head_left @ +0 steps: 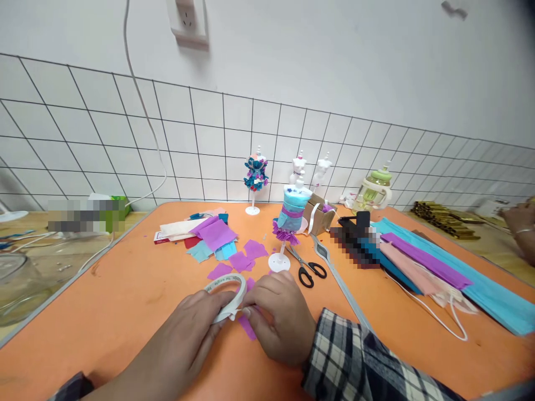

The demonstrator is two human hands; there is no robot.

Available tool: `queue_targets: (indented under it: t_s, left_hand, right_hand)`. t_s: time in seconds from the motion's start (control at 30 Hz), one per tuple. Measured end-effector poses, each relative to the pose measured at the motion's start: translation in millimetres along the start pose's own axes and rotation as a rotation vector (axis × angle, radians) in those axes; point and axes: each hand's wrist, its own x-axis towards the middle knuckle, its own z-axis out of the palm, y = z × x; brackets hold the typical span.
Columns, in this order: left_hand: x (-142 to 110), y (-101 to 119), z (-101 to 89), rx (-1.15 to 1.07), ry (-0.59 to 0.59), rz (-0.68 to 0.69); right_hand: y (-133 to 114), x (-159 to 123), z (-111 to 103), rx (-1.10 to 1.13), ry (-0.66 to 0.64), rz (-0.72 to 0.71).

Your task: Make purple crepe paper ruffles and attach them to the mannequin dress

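My left hand (190, 328) is closed around a white roll of double-sided tape (228, 313), held just above the orange table mat. Thumb and forefinger of my right hand (278, 317) pinch at the tape's loose end, at the roll's near right side. Beneath and beyond my hands lie several cut purple crepe paper pieces (240, 260). Just past my right hand stands a small white mannequin (296, 200) wrapped in light blue paper, with a purple band and ruffle. Black-handled scissors (306, 268) lie open to its right.
Folded paper scraps (214, 233) lie at the back left. A mannequin with teal flowers (256, 174), two white mannequins, a cardboard box (318, 218) and a green-lidded bottle (374, 189) stand behind. Crepe strips (443, 267) spread rightward. Another person's hand (520, 225) shows at the right edge.
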Motion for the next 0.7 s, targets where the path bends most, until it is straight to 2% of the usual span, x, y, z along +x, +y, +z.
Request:
queue_targets:
  t_s: [0.07,0.23,0.37,0.47,0.57,0.7]
  left_hand:
    - [2.3,1.9,-5.0,0.040,0.009,0.034]
    - [7.4,12.8,-14.7,-0.044,-0.028,-0.010]
    - [4.5,17.1,-15.8,-0.148,-0.024,-0.055]
    - [2.0,10.5,-15.5,-0.238,-0.006,-0.139]
    - [4.7,-2.8,-18.9,-0.276,0.039,-0.230]
    - [14.9,-29.3,-37.2,-0.129,0.186,-0.407]
  right_hand:
    - [-3.6,0.4,2.0,0.220,-0.054,0.112]
    - [-3.3,1.9,5.0,0.747,-0.127,0.284]
    - [0.8,0.0,8.9,1.010,-0.142,0.376]
    - [0.2,-1.2,8.2,1.201,-0.157,0.463]
    - [2.2,1.9,0.1,1.221,-0.153,0.453]
    - [29.0,8.4,-21.1,0.834,-0.131,0.359]
